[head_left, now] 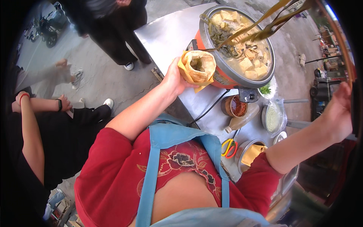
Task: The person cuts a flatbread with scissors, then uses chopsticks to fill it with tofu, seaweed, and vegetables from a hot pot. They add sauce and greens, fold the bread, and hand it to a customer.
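Observation:
My left hand (176,77) is wrapped round a stuffed flatbread (209,65) in yellow paper (188,72). The bread's open top faces up and shows dark green filling inside. Beside it stands a round electric pot (237,45) of broth, with tofu pieces (249,67) and dark kelp (223,36) in it. Raised at the far right, my right hand (342,109) is closed on long brown chopsticks (339,36), seen edge-on near the picture's rim. Long kelp strips (261,34) stretch from the upper right down across the pot toward the bread.
On the metal table (166,32) are a pot of red chilli sauce (239,106), a bottle (242,120), scissors (229,147), a plastic-covered bowl (273,118), chopped greens (265,90) and a container with yellow paper (252,154). People in dark clothes (60,143) are at the left.

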`<state>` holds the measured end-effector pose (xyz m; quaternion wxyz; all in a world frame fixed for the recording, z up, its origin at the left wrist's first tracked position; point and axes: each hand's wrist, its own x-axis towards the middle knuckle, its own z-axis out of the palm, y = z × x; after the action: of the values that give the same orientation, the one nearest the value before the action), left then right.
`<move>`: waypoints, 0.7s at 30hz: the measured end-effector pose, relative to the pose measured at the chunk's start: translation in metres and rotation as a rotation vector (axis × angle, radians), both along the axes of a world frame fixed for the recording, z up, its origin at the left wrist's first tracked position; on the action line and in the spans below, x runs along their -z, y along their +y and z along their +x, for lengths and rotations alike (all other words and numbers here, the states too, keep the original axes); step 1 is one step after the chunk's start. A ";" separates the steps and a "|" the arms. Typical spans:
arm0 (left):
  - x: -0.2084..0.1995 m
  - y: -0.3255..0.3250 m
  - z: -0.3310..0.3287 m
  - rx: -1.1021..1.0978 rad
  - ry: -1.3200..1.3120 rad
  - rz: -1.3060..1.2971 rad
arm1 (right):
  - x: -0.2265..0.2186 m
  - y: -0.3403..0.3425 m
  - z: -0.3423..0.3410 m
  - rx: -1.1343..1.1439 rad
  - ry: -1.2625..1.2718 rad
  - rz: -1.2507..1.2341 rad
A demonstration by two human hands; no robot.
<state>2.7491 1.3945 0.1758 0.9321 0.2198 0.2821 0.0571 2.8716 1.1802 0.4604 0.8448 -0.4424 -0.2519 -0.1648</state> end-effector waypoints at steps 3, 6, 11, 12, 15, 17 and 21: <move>0.006 0.003 0.003 -0.001 0.000 0.029 | 0.050 -0.014 0.001 -0.543 0.026 -0.065; 0.008 0.006 0.004 0.035 -0.026 0.061 | 0.108 -0.009 -0.006 -0.500 0.193 -0.162; 0.000 0.004 0.002 0.010 0.018 0.047 | 0.156 0.002 -0.026 -0.422 0.296 -0.304; -0.002 0.004 0.001 0.016 0.020 0.035 | 0.161 0.004 -0.030 -0.401 0.310 -0.382; -0.008 0.003 -0.001 0.034 0.009 0.006 | 0.172 0.016 -0.041 -0.382 0.334 -0.549; -0.011 0.001 -0.001 0.049 -0.006 -0.005 | 0.175 0.026 -0.048 -0.376 0.354 -0.730; -0.013 -0.007 -0.004 0.060 -0.002 0.007 | 0.171 0.040 -0.053 -0.513 0.320 -0.801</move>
<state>2.7455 1.3878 0.1888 0.9330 0.2312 0.2743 0.0304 2.8190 1.2197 0.2897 0.6500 -0.6755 -0.2632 0.2279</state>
